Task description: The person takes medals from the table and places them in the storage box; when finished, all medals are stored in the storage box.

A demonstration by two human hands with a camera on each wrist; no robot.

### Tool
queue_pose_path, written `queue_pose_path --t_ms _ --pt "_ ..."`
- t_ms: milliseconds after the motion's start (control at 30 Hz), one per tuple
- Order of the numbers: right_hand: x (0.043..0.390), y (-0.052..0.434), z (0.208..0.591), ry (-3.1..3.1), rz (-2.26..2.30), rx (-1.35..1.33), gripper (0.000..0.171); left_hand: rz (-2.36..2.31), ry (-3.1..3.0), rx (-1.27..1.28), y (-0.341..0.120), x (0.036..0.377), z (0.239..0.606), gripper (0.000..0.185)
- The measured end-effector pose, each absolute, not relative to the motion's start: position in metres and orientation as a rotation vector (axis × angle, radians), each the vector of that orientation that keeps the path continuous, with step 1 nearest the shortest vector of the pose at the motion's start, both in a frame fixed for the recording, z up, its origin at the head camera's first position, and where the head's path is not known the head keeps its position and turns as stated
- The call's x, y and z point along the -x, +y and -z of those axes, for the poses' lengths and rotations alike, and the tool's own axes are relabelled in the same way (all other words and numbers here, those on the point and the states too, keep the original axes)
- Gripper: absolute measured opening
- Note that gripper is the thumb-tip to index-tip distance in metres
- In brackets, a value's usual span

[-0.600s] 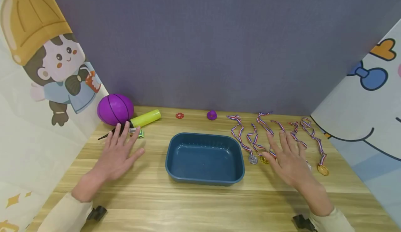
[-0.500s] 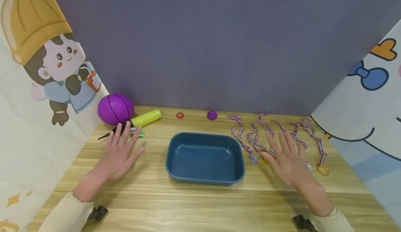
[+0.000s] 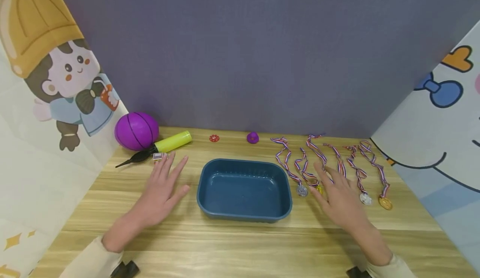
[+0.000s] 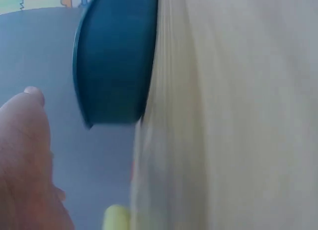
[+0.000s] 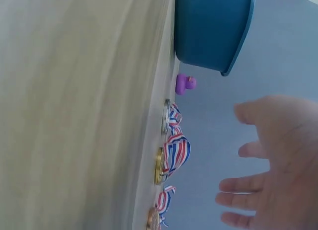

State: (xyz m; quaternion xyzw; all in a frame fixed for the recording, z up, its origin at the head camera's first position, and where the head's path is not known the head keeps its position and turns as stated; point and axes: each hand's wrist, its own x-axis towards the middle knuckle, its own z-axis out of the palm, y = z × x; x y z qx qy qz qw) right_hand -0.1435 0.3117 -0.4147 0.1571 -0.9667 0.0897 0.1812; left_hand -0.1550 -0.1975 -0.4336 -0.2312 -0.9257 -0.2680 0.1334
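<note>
Both hands hover flat with fingers spread above the bench (image 3: 240,244), holding nothing. Between them sits an empty blue tub (image 3: 244,189), just right of the left hand (image 3: 162,194). The right hand (image 3: 339,199) is over the medals (image 3: 302,190), whose striped ribbons (image 3: 285,157) trail beyond its fingertips.

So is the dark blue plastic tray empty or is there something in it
Empty. The dark blue plastic tray shows only its bare floor in the head view; the ribboned medals lie outside it.

Head view bright, even light, soft shadows under hands, slight edge bending; both wrist views blurred, esp. left.
</note>
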Motion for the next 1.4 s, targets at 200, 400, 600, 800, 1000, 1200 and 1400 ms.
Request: queue_pose_path --t_ms 200,400,600,800,1000,1200,1400 --pt "0.147 0.304 0.417 -2.628 -0.335 -0.463 0.066 0.974 -2.625 0.75 -0.182 0.15 0.448 0.084" --pt "0.149 0.301 0.427 -2.606 -0.454 -0.389 0.047 1.232 -2.586 0.778 -0.173 0.147 0.461 0.093" --pt "0.152 0.3 0.436 -2.704 -0.536 -0.313 0.04 1.337 -2.526 0.846 -0.169 0.148 0.474 0.094" --pt "0.158 0.3 0.445 -2.725 -0.565 -0.295 0.037 1.352 -2.532 0.817 -0.166 0.146 0.477 0.089" --pt "0.162 0.299 0.452 -2.738 -0.579 -0.316 0.028 1.358 -2.566 0.745 -0.165 0.144 0.477 0.091" --pt "0.163 0.299 0.455 -2.767 -0.603 -0.31 0.029 1.367 -2.564 0.729 -0.164 0.144 0.479 0.088" --pt "0.164 0.297 0.455 -2.772 -0.66 -0.276 0.032 1.378 -2.562 0.721 -0.164 0.143 0.479 0.087"
